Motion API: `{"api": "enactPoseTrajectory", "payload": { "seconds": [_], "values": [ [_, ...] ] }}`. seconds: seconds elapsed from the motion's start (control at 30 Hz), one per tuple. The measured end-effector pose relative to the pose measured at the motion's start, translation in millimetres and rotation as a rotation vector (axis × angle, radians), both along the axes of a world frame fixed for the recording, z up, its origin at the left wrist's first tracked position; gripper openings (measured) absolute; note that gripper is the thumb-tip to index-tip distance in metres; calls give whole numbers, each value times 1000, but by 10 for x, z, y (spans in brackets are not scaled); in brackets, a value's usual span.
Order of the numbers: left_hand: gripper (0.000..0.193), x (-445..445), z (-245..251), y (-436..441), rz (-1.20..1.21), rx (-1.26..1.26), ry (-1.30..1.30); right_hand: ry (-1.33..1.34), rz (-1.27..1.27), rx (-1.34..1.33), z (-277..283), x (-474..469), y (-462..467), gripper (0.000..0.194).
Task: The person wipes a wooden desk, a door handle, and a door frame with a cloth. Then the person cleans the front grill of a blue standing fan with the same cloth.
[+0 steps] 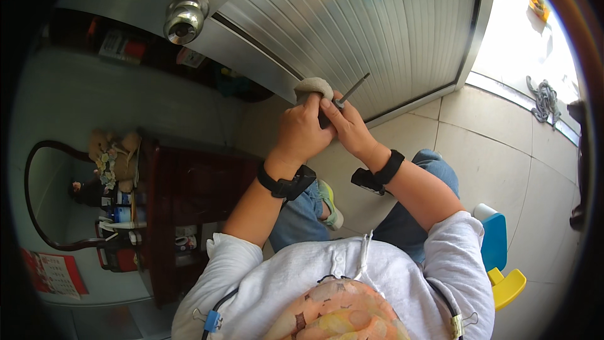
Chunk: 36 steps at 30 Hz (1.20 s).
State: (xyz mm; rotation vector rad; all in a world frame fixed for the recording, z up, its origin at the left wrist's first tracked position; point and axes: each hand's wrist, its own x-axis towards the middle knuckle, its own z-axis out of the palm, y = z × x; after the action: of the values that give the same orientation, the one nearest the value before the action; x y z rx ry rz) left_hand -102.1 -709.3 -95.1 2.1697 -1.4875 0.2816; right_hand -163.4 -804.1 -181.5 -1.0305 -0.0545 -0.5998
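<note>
Both hands meet in front of a ribbed metal door point(358, 33). My left hand point(304, 125) grips a grey cloth-like piece point(314, 87) that folds over the top of its fingers. My right hand point(351, 127) is closed around a screwdriver point(354, 89), whose thin metal shaft points up and to the right. The handle is mostly hidden by the fingers, and a dark part shows between the two hands. A round metal door knob point(185, 18) sits on the door frame at the upper left, apart from both hands.
A dark red wooden dresser point(198, 182) with an oval mirror point(52, 193) stands at the left. A blue and yellow plastic stool-like object point(494, 241) is at the right. A grey cloth point(546, 100) lies by the door sill. Tiled floor point(481, 165) spreads below.
</note>
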Motion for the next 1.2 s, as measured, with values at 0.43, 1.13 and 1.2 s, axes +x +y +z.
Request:
{"api": "enactPoseTrajectory", "payload": {
  "seconds": [0.43,1.13,1.2],
  "values": [
    [29,541,147,238,69,-377,879,347,145,-2,224,-144,-333,30],
    [42,189,483,-23,-259,108,-327,220,175,-274,186,-166,-416,40],
    [46,173,540,25,-285,39,-349,170,127,-311,207,-193,-411,42]
  ]
}}
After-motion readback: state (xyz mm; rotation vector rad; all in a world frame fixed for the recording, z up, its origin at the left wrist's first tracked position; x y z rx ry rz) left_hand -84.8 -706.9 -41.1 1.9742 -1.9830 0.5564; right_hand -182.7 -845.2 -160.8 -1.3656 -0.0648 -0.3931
